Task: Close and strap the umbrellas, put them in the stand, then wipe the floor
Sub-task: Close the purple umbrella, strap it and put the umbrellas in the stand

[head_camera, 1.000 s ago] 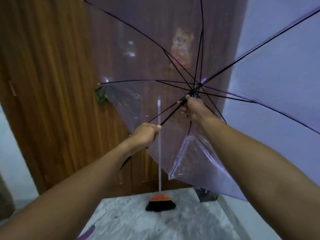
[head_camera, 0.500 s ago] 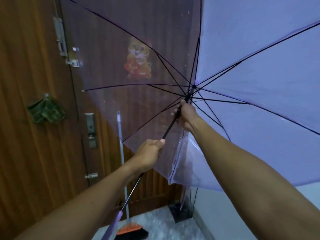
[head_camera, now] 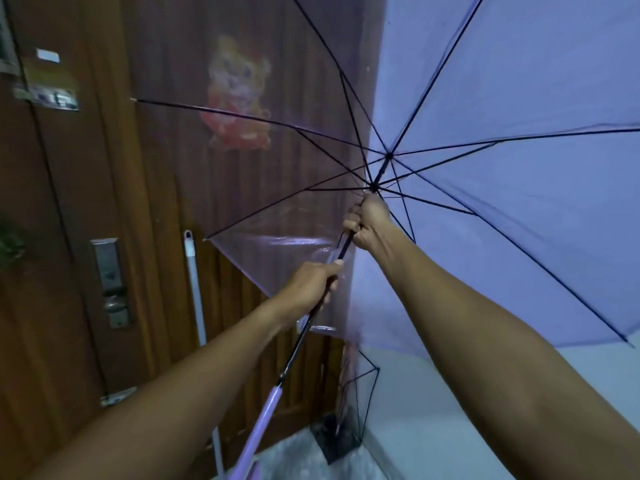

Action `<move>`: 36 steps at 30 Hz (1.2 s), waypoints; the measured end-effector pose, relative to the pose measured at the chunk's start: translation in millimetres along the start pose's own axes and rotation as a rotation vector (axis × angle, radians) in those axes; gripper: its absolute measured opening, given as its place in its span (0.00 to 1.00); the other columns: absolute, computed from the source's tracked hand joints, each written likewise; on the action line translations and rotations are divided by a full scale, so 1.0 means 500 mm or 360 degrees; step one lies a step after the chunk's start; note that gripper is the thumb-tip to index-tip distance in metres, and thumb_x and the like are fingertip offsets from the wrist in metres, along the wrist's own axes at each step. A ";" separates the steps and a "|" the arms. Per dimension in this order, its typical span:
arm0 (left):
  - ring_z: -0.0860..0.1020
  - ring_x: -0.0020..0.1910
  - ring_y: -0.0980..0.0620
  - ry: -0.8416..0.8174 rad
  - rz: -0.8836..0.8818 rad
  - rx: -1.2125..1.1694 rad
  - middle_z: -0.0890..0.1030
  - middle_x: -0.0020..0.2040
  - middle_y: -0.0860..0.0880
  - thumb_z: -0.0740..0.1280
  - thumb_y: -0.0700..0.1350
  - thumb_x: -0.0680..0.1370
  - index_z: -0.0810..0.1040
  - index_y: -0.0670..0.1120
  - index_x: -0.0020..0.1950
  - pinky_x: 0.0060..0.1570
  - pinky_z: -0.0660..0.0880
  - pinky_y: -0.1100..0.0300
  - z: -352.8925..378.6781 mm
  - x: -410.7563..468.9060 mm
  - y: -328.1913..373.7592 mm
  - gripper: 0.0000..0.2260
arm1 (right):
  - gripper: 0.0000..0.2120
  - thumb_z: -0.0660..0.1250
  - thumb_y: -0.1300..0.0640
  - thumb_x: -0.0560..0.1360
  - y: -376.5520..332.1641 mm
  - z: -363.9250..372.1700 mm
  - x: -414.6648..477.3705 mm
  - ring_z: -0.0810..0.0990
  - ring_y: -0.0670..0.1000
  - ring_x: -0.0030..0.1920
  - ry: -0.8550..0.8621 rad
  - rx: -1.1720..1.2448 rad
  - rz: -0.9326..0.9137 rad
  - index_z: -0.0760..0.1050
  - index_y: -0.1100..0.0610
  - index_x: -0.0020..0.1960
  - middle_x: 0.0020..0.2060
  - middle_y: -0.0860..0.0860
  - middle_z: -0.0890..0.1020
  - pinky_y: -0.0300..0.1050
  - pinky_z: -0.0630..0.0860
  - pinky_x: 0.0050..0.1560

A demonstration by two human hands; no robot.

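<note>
A clear purple umbrella (head_camera: pixel 502 109) is spread open in front of me, its black ribs fanning from the hub at centre right. My left hand (head_camera: pixel 308 287) grips the black shaft midway, above the lilac handle (head_camera: pixel 263 424). Higher on the shaft my right hand (head_camera: pixel 369 220) is wrapped round it, just below the runner where the ribs meet. A black wire umbrella stand (head_camera: pixel 358 407) sits in the corner on the floor, partly hidden by the canopy's edge.
A brown wooden door (head_camera: pixel 79 209) with a metal lock and knob (head_camera: pixel 114 285) fills the left. A pale mop or broom pole (head_camera: pixel 194 282) leans against it. A cartoon sticker shows through the canopy. White wall at the right, speckled floor (head_camera: pixel 298 459) below.
The view has tilted up and right, so the floor and broom head have dropped out of sight. My right hand has slid down the shaft toward my left hand, away from the hub.
</note>
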State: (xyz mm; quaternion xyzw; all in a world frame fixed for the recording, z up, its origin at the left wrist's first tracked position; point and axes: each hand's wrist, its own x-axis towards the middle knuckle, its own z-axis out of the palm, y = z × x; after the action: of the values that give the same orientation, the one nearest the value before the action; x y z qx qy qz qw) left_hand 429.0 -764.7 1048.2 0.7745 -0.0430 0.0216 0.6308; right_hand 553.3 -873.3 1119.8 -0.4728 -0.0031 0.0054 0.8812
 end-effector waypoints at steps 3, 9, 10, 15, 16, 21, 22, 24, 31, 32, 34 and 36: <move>0.66 0.17 0.51 -0.0280 -0.0050 -0.0037 0.69 0.21 0.48 0.58 0.49 0.84 0.68 0.45 0.31 0.24 0.67 0.63 -0.012 0.001 -0.021 0.21 | 0.20 0.51 0.55 0.85 -0.025 -0.012 0.049 0.52 0.45 0.19 0.0068 -0.0040 -0.0026 0.60 0.53 0.34 0.22 0.47 0.56 0.33 0.49 0.18; 0.55 0.15 0.55 -0.0083 -0.0101 -0.0235 0.58 0.19 0.52 0.56 0.47 0.85 0.60 0.48 0.31 0.23 0.53 0.71 0.004 0.087 -0.031 0.21 | 0.19 0.50 0.55 0.86 0.009 -0.023 0.092 0.59 0.45 0.18 0.0073 0.0110 0.0054 0.61 0.55 0.37 0.24 0.49 0.61 0.34 0.60 0.16; 0.55 0.15 0.56 -0.0088 -0.0155 -0.0267 0.57 0.19 0.52 0.56 0.47 0.84 0.59 0.49 0.30 0.24 0.52 0.72 0.003 0.104 -0.024 0.22 | 0.19 0.51 0.55 0.86 0.022 -0.028 0.089 0.61 0.46 0.20 0.0040 0.0131 0.0094 0.61 0.55 0.36 0.25 0.49 0.62 0.34 0.63 0.17; 0.53 0.20 0.55 -0.0085 -0.0230 -0.0118 0.57 0.21 0.51 0.58 0.48 0.83 0.60 0.49 0.30 0.28 0.52 0.66 0.023 0.154 -0.013 0.22 | 0.20 0.48 0.55 0.86 0.052 -0.060 0.104 0.54 0.45 0.15 -0.0104 0.0308 0.0274 0.59 0.54 0.35 0.18 0.47 0.58 0.33 0.50 0.15; 0.54 0.20 0.55 -0.0090 -0.0210 -0.0108 0.58 0.21 0.51 0.59 0.48 0.83 0.61 0.48 0.30 0.28 0.53 0.66 0.034 0.159 -0.012 0.21 | 0.20 0.48 0.55 0.86 0.045 -0.067 0.115 0.53 0.45 0.15 -0.0042 0.0280 0.0229 0.58 0.54 0.35 0.18 0.46 0.57 0.33 0.49 0.15; 0.63 0.15 0.52 -0.0155 -0.0293 -0.0223 0.66 0.20 0.48 0.60 0.52 0.83 0.70 0.45 0.30 0.21 0.65 0.67 0.084 0.159 0.006 0.22 | 0.20 0.48 0.56 0.86 -0.014 -0.090 0.159 0.52 0.44 0.15 0.0055 0.0172 0.0136 0.56 0.52 0.34 0.18 0.46 0.56 0.32 0.48 0.15; 0.63 0.15 0.52 -0.0183 -0.0333 -0.0277 0.66 0.21 0.48 0.59 0.53 0.83 0.70 0.45 0.30 0.20 0.66 0.66 0.088 0.154 0.005 0.23 | 0.20 0.48 0.56 0.86 -0.027 -0.093 0.166 0.52 0.44 0.15 0.0037 0.0160 0.0149 0.56 0.52 0.34 0.17 0.46 0.56 0.32 0.48 0.15; 0.60 0.15 0.52 -0.0233 -0.0395 -0.0393 0.62 0.21 0.48 0.57 0.53 0.84 0.65 0.46 0.29 0.20 0.61 0.68 0.093 0.149 0.002 0.24 | 0.21 0.48 0.54 0.86 -0.041 -0.098 0.180 0.52 0.44 0.15 -0.0016 0.0157 0.0194 0.57 0.52 0.34 0.18 0.46 0.56 0.32 0.49 0.14; 0.53 0.14 0.55 -0.0072 -0.0473 -0.0521 0.57 0.19 0.50 0.53 0.52 0.85 0.58 0.48 0.30 0.19 0.52 0.73 0.095 0.182 0.034 0.23 | 0.21 0.51 0.54 0.87 -0.004 -0.081 0.145 0.58 0.44 0.15 -0.0170 0.0378 0.0375 0.61 0.55 0.35 0.25 0.48 0.60 0.31 0.59 0.16; 0.54 0.14 0.55 -0.0042 -0.0467 -0.0512 0.57 0.19 0.51 0.54 0.52 0.85 0.59 0.48 0.29 0.19 0.52 0.73 0.095 0.187 0.037 0.23 | 0.21 0.52 0.53 0.86 0.007 -0.083 0.137 0.58 0.45 0.14 -0.0232 0.0408 0.0443 0.61 0.56 0.35 0.23 0.48 0.61 0.30 0.58 0.16; 0.54 0.14 0.55 0.0010 -0.0449 -0.0494 0.58 0.19 0.51 0.55 0.51 0.85 0.59 0.48 0.29 0.19 0.52 0.72 0.101 0.188 0.042 0.23 | 0.22 0.51 0.51 0.86 0.019 -0.088 0.127 0.56 0.45 0.14 -0.0339 0.0445 0.0546 0.61 0.55 0.35 0.18 0.48 0.60 0.31 0.53 0.15; 0.55 0.15 0.55 0.0039 -0.0407 -0.0428 0.59 0.20 0.51 0.57 0.52 0.84 0.61 0.48 0.29 0.20 0.52 0.70 0.113 0.186 0.040 0.23 | 0.22 0.50 0.50 0.86 0.017 -0.092 0.127 0.54 0.45 0.13 -0.0332 0.0472 0.0552 0.60 0.55 0.34 0.17 0.48 0.59 0.32 0.48 0.14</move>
State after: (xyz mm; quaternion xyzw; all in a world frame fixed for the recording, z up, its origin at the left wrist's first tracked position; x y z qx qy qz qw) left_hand 518.6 -827.7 1064.5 0.6821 0.0610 -0.0552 0.7266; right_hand 617.2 -906.1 1087.3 -0.3286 -0.0121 0.2056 0.9217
